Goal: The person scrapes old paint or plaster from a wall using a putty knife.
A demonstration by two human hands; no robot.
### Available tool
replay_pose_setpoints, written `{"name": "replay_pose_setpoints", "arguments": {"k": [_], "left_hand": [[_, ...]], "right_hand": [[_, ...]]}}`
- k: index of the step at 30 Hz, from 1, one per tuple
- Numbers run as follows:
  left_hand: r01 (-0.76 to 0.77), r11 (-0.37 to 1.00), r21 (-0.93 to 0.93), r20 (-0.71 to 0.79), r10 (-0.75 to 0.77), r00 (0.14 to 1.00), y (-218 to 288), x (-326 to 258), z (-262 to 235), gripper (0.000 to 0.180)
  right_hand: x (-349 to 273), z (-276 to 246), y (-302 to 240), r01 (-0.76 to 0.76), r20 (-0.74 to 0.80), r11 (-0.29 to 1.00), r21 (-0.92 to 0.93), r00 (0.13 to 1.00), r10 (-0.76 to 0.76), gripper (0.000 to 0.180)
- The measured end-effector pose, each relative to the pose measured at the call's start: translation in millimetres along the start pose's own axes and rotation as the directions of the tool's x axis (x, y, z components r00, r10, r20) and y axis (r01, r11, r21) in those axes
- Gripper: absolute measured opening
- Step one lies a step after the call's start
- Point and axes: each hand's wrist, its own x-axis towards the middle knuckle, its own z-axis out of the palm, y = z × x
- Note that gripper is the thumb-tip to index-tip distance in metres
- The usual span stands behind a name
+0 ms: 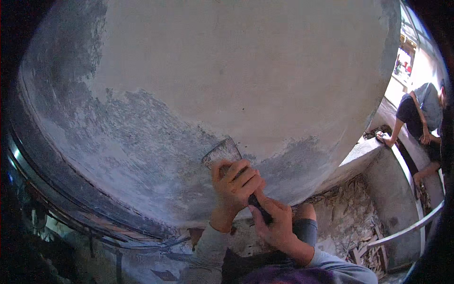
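While our right hand (pixel 276 222) clenches the dark handle low down, our left hand (pixel 235 182) wraps its fingers over the neck of the scraper (pixel 222 154), whose flat blade lies against the wall (pixel 236 71) where grey patches meet pale plaster. Rubble (pixel 350 217) litters the floor beyond; farther right, another person (pixel 418 116) leans on a ledge (pixel 364 151).

I see both hands on a scraper (pixel 222 152) — left hand (pixel 235 182) near the blade, right hand (pixel 275 221) gripping the handle — pressed against the plastered wall (pixel 227 61). At three o'clock, another person (pixel 418 113) crouches.
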Motion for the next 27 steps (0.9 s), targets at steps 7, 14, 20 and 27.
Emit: {"name": "replay_pose_setpoints", "arguments": {"k": [7,14,20,27], "left_hand": [[0.023,0.998,0.059,-0.060,-0.020,0.998,-2.6,11.8,-2.8,0.011],[0.072,0.997,0.002,-0.023,-0.072,0.997,1.0,9.0,-4.7,0.012],[0.065,0.998,-0.007,0.019,-0.064,0.998,4.1,12.5,-8.2,0.012],[0.051,0.999,-0.012,-0.011,-0.051,0.999,-0.8,14.6,-5.7,0.013]], "right_hand": [[11.2,1.4,2.9,0.056,-0.012,0.996,-0.076,0.998,-0.057,0.047],[13.0,-7.1,-12.9,-0.019,0.028,0.997,-0.072,0.999,0.021,0.038],[12.7,-9.4,-20.2,-0.063,0.036,0.993,-0.101,0.997,0.067,0.041],[15.2,-4.9,-16.0,-0.010,-0.016,1.000,0.001,1.000,0.010,0.042]]}}
